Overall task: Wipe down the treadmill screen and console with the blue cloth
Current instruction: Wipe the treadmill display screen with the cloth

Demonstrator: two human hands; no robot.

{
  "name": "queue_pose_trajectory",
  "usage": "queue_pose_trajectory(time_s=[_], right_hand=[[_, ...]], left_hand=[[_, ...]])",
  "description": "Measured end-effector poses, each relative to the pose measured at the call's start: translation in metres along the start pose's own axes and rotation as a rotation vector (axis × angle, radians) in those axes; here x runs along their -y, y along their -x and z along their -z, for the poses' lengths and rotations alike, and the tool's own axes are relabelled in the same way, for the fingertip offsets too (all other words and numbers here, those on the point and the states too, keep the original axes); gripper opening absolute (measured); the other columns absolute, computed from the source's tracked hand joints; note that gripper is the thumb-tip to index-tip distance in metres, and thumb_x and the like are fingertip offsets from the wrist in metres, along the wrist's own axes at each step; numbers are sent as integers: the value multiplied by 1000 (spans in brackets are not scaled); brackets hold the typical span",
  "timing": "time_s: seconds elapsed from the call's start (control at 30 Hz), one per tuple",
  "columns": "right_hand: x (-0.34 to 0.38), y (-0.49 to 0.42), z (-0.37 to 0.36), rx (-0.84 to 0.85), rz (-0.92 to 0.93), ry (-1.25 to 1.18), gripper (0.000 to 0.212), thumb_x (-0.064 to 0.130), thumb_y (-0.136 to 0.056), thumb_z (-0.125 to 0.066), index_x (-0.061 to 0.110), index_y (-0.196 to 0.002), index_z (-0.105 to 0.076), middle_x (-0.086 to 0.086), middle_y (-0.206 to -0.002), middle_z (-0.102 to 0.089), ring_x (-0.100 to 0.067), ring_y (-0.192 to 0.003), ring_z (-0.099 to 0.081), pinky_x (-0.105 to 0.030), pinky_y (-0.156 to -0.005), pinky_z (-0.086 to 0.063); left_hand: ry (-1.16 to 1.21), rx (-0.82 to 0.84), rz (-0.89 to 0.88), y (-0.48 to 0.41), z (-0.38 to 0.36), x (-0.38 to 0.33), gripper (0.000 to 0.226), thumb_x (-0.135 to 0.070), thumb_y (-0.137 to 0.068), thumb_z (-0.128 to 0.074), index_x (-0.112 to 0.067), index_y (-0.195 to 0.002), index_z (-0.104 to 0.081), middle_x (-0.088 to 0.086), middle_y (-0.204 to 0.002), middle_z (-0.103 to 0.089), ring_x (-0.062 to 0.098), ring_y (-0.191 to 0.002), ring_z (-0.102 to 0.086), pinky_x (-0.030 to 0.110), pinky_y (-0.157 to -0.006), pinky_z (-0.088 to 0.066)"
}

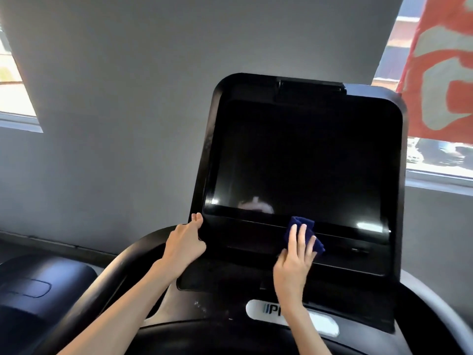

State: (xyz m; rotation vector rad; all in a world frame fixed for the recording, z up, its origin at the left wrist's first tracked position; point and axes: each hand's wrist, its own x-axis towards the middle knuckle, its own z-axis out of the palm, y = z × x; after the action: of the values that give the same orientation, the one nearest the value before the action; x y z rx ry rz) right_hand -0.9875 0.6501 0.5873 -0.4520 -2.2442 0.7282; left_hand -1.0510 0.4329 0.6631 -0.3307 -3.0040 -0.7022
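Blue cloth (303, 224) lies pressed under straight fingers of the right hand (294, 262) on the console (345, 254) just below the screen (294, 160), while the left hand (184, 245) seemingly grips the console's left edge.

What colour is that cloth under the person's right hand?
Dark navy blue cloth, pressed by the right hand; it shows best in the head view.

Grey wall (128, 98) btwn bright windows (435, 160), red banner (440, 73).
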Motion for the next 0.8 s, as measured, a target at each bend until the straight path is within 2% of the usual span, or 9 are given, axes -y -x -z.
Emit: queue_pose_trajectory(time_s=[0.1,0.2,0.37,0.43,0.5,0.6,0.7,0.73,0.8], right_hand=[[36,11,-31,179,311,70,83,-11,-76,-55,20,-147,-26,3,-156,-15,-26,-145,-2,-46,-114,-5],[65,21,-53,352,629,147,78,0,-77,-57,22,-146,-29,6,-156,-15,-25,-144,-2,-48,-115,-8],[58,15,-45,361,716,215,80,4,-78,-56,23,-148,-23,5,-156,-17,-23,-144,-6,-47,-116,-16],[27,9,-26,265,598,234,82,2,-76,-50,23,-149,-21,6,-156,-15,-22,-145,-8,-45,-116,-20],[-12,4,2,126,353,226,77,6,-77,-41,21,-150,-20,5,-157,-14,-21,-146,-8,-46,-116,-20],[-58,-8,42,-5,33,177,71,15,-84,-33,21,-151,-11,4,-158,-6,-21,-146,0,-47,-117,-10],[-57,-24,50,-106,-217,68,69,24,-85,-31,22,-150,-7,2,-159,-2,-27,-145,3,-52,-117,-5],[-47,-26,44,-122,-247,51,68,27,-87,-33,21,-150,-8,0,-158,-3,-30,-145,3,-54,-116,-5],[-24,-20,25,-70,-119,64,65,24,-91,-41,20,-149,-13,0,-158,-4,-31,-145,5,-54,-116,-3]], left_hand=[[-122,15,10,1,-1,-7,78,-5,-78,-47,-14,-150,-19,1,-156,-21,26,-126,-47,35,-98,-44],[-273,-27,12,0,-7,-15,73,-12,-86,-48,-8,-150,-13,7,-156,-19,25,-130,-43,35,-103,-38],[-342,-88,43,4,-22,-16,77,-18,-90,-50,-6,-151,-5,8,-158,-14,20,-142,-24,36,-111,-30],[-348,-110,19,5,-24,-13,78,-14,-88,-51,-6,-150,-4,7,-158,-13,19,-143,-22,36,-110,-31],[-325,-118,7,5,-24,-10,78,-11,-87,-50,-7,-150,-4,6,-158,-13,18,-143,-21,34,-109,-30],[-307,-122,20,4,-26,-11,79,-12,-86,-52,-6,-151,-6,7,-157,-14,19,-144,-17,33,-111,-27],[-333,-127,25,2,-29,-14,81,-14,-86,-54,-5,-150,-6,9,-157,-14,21,-146,-13,35,-114,-23],[-347,-127,26,1,-30,-15,81,-14,-86,-54,-4,-150,-6,10,-157,-14,22,-146,-13,35,-115,-23],[-383,-127,24,-1,-30,-18,79,-15,-87,-54,-2,-149,-7,12,-157,-15,23,-146,-13,35,-115,-23]])
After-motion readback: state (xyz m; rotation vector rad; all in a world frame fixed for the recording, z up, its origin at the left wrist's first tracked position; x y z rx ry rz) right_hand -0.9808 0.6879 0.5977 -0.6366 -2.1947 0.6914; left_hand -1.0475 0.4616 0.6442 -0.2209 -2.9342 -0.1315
